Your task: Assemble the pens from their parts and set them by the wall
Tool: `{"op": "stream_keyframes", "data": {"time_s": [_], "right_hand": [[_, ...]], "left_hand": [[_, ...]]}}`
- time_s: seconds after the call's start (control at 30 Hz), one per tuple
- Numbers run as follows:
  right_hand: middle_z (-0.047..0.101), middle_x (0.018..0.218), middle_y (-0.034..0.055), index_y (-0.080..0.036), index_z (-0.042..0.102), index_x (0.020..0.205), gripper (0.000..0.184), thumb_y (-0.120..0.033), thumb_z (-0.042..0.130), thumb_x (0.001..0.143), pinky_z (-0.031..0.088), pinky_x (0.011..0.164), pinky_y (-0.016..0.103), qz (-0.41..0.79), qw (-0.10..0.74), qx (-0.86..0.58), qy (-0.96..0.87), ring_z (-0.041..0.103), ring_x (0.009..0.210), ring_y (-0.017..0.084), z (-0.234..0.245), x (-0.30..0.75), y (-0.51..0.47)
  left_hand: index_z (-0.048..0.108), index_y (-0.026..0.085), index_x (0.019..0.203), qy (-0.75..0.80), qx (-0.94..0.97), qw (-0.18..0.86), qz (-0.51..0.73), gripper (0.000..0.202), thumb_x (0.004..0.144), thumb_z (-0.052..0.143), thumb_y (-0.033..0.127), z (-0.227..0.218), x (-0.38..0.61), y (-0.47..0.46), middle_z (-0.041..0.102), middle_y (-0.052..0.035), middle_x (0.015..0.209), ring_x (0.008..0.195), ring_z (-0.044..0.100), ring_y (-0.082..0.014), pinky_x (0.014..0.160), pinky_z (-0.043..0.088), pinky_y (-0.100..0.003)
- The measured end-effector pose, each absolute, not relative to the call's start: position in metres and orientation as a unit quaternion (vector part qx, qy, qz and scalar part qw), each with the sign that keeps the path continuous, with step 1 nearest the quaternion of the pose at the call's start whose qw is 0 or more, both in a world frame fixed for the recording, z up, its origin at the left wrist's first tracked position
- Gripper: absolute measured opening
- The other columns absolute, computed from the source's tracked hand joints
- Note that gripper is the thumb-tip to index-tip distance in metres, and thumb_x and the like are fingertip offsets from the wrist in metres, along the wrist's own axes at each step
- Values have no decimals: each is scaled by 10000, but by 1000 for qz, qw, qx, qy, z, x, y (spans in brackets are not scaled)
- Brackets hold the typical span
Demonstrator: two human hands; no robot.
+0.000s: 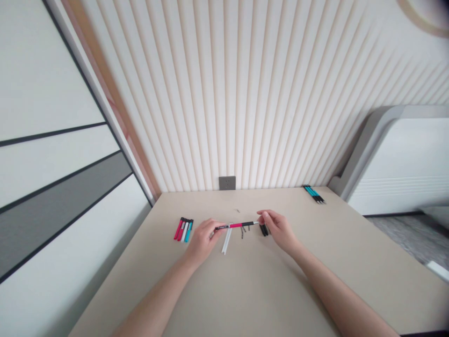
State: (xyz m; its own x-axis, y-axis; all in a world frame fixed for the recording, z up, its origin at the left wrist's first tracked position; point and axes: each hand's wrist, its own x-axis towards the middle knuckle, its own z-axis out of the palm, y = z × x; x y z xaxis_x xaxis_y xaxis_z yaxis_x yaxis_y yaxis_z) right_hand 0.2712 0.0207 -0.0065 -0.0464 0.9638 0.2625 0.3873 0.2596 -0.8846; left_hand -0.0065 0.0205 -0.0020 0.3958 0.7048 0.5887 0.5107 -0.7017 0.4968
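A slim black-and-pink plastic pen barrel point(235, 225) with a white band near one end; a tight row of red, white and teal plastic pens point(184, 230); slim teal-and-black pens point(314, 194); narrow white plastic strips point(227, 238); short black plastic pen parts point(264, 230); a plain beige tabletop point(280, 281); cream vertically striped wall panelling point(266, 93); a white cabinet front point(42, 70) crossed by a grey band.

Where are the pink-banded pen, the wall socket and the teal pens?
Pink-banded pen point(235, 225): head view, pink band.
Wall socket point(227, 183): head view, faceplate.
Teal pens point(313, 193): head view, barrels.
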Motion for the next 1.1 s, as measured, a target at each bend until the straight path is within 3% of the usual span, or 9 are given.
{"op": "stream_keyframes", "data": {"time_s": [0.1,0.2,0.33,0.47,0.6,0.8,1.03,1.1], "right_hand": [[709,937,78,-183,672,1044,364,-408,405,942,486,695,306,212,378,-573,-695,637,777,196,-9,276,37],[695,1008,86,-179,676,1057,300,-281,424,931,464,829,310,136,263,-561,-773,630,921,199,-8,269,60],[689,1015,85,-206,701,1036,236,-238,514,896,415,902,314,126,207,-533,-811,612,997,216,-8,246,90],[684,974,98,-193,732,939,185,-227,566,865,419,878,321,122,179,-525,-823,625,953,232,-14,230,113],[687,936,90,-176,742,844,210,-157,534,864,444,832,282,131,191,-515,-825,642,892,205,-21,232,120],[689,1053,68,-196,706,1008,293,-101,475,854,472,868,275,131,273,-515,-802,645,948,178,-19,271,102],[712,1034,107,-175,635,1090,313,-283,407,904,520,810,362,98,381,-592,-704,682,864,213,-27,355,65],[730,994,94,-184,627,1099,312,-314,455,873,531,777,355,126,413,-623,-652,693,832,216,-33,373,60]], "left_hand": [[631,195,985,366,828,122,406,123,942,540,266,-3,-7,19,657,-44,858,809,618,-173,736,492,-292],[633,195,989,362,832,119,402,121,941,544,261,-3,-7,19,652,-42,851,807,616,-172,735,488,-290],[633,195,989,358,839,104,397,116,938,551,259,-3,-7,18,652,-43,846,807,608,-174,737,484,-292],[631,191,991,362,838,102,395,119,939,548,258,-2,-8,18,655,-47,858,810,604,-177,745,483,-296],[635,192,986,366,837,105,392,124,941,546,266,-3,-8,18,659,-46,860,816,605,-178,753,482,-298],[638,202,987,359,840,111,391,113,938,553,258,-3,-6,17,666,-37,869,838,611,-176,765,477,-294],[631,204,992,355,844,122,383,108,940,554,259,-5,-5,19,657,-33,863,825,603,-171,761,474,-294],[631,204,990,356,845,124,379,108,940,553,260,-6,-5,19,652,-35,861,821,601,-171,758,475,-295]]}}
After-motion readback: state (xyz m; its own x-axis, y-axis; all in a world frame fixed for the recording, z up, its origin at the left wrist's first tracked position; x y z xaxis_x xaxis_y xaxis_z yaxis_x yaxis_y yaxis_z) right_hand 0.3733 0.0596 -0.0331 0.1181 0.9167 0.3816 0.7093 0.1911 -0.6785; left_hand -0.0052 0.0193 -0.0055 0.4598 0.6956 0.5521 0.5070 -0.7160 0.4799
